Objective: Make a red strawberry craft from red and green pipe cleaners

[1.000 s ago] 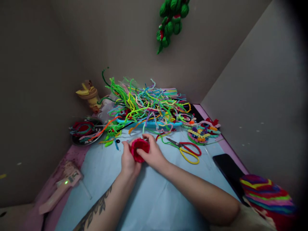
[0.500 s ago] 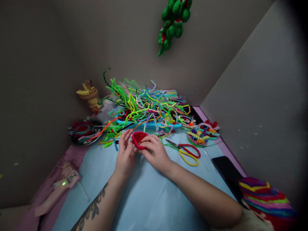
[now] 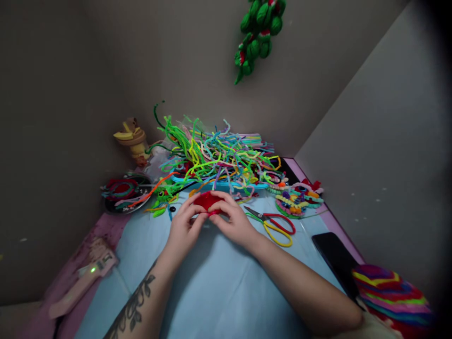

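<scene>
Between my two hands is a small red fuzzy cup-shaped piece [image 3: 206, 201], seemingly made of pipe cleaners. My left hand [image 3: 185, 223] grips its left side, thumb and fingers pinched at the near rim. On the opposite side my right hand [image 3: 233, 222] holds it the same way, the two thumbs almost meeting. Fingers cover much of the piece. Right of my right hand lie scissors [image 3: 263, 217] with one red and one yellow handle loop, blades pointing left. Beyond my hands, a blue tray [image 3: 261, 186] carries a heap of colourful pipe cleaners [image 3: 215, 153].
A pink glue gun [image 3: 95, 268] with a green light rests at left, near a dark round dish [image 3: 146, 203]. A black phone [image 3: 334, 256] and a striped rainbow piece [image 3: 391, 292] lie at right. Pipe-cleaner figures [image 3: 298, 200] sit behind the scissors. A blue sheet [image 3: 226, 292] covers the table.
My left hand has moved from beside the red piece to grip its edge. The piece has turned, so its opening no longer faces me as before. My right hand has shifted slightly right.
</scene>
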Tool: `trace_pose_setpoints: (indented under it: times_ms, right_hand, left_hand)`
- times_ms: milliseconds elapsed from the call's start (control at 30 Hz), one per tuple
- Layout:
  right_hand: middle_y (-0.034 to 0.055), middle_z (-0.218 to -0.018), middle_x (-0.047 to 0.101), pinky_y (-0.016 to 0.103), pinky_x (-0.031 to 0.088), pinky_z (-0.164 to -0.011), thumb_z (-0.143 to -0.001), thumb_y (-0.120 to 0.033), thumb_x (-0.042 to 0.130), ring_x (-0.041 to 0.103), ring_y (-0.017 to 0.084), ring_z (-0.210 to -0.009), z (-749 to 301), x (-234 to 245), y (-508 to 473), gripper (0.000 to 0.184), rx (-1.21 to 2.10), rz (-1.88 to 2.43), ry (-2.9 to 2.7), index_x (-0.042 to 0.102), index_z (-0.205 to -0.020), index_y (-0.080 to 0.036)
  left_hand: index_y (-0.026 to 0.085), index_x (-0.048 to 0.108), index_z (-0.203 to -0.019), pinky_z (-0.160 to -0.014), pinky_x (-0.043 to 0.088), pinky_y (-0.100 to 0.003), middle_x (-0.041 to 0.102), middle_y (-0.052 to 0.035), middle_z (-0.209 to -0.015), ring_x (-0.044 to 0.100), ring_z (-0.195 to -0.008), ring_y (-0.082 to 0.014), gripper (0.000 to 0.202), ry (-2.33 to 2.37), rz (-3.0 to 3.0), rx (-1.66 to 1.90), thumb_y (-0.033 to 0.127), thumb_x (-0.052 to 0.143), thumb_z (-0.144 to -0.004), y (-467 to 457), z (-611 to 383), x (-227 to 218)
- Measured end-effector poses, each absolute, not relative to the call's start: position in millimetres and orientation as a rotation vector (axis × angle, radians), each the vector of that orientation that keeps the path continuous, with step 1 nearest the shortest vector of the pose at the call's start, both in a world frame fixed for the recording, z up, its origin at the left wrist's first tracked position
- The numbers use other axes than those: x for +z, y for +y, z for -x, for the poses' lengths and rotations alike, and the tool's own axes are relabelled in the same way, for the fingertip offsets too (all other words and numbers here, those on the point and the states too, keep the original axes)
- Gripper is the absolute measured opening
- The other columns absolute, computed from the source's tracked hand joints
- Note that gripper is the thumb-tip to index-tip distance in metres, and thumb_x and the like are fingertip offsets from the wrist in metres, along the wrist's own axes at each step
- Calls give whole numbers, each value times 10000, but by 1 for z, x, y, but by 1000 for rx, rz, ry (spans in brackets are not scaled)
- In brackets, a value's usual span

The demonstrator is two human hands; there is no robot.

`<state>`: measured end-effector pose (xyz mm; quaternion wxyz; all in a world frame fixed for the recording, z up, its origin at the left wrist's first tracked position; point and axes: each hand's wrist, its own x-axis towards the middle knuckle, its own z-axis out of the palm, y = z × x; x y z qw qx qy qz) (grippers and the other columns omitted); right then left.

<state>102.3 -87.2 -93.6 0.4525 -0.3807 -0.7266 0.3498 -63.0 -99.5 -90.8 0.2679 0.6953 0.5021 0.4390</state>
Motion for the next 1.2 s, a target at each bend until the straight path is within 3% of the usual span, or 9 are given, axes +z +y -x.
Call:
trace_pose_setpoints:
  times_ms: [133,433,533,633,733,833,933,1067,1200]
  right_hand:
    - [100,-1233,505,354,419,-967,-834,-175,544,493,205,-1176,-99,-98,-91,83,749,926,-1777,625,-828,-196]
    - [103,-1339,418,406,377,-1009,-830,-198,549,449,242,-1222,-96,-98,-95,89,658,956,-1729,632,-798,-197]
    - [109,-1399,357,405,385,-1001,-819,-276,598,406,254,-1267,-102,-98,-91,138,725,926,-1753,636,-933,-209]
    - [113,-1377,388,415,370,-1015,-831,-310,591,371,245,-1296,-110,-96,-85,230,782,884,-1784,608,-1044,-225]
    - [114,-1331,431,411,373,-1010,-852,-290,564,397,236,-1277,-114,-94,-83,132,831,868,-1785,624,-938,-211]
    - [115,-1288,466,400,389,-994,-842,-261,577,405,239,-1275,-113,-93,-84,76,862,864,-1794,621,-846,-199]
    - [110,-1310,447,394,391,-994,-824,-238,600,406,237,-1276,-110,-94,-86,74,857,862,-1809,629,-884,-208]
    - [97,-1324,437,396,387,-1002,-819,-246,617,401,226,-1278,-106,-100,-88,207,816,859,-1745,617,-1026,-242]
    - [88,-1329,430,390,411,-976,-822,-279,615,494,221,-1182,-105,-105,-89,104,814,872,-1704,653,-905,-230]
  left_hand:
    - [179,633,-788,-718,535,-275,523,-116,-1264,538,-1128,-224,159,1354,-1901,1181,253,508,-854,-105,59,-87]
    - [176,632,-798,-686,543,-255,428,-115,-1350,472,-1210,-251,163,1375,-1820,1210,276,513,-848,-111,55,-85]
    - [170,619,-767,-693,534,-268,477,-127,-1302,453,-1227,-273,179,1345,-1706,1214,307,529,-840,-108,61,-84]
    - [162,590,-737,-687,530,-290,492,-130,-1296,526,-1140,-273,224,1238,-1520,1181,352,531,-840,-104,67,-82]
    - [165,583,-756,-670,528,-302,488,-125,-1319,579,-1052,-259,247,1160,-1373,1121,399,547,-827,-102,69,-80]
    - [173,617,-819,-695,526,-317,464,-125,-1353,563,-1083,-273,242,1129,-1336,1097,413,588,-798,-102,69,-81]
    - [165,642,-780,-734,519,-323,455,-127,-1363,527,-1138,-290,241,1141,-1361,1096,404,612,-782,-102,68,-84]
    - [156,620,-728,-701,527,-332,451,-124,-1367,558,-1090,-288,280,1164,-1279,1111,430,602,-783,-103,68,-86]
    - [155,602,-723,-787,510,-380,451,-134,-1376,543,-1123,-298,313,1162,-1300,1124,458,582,-795,-103,68,-86]
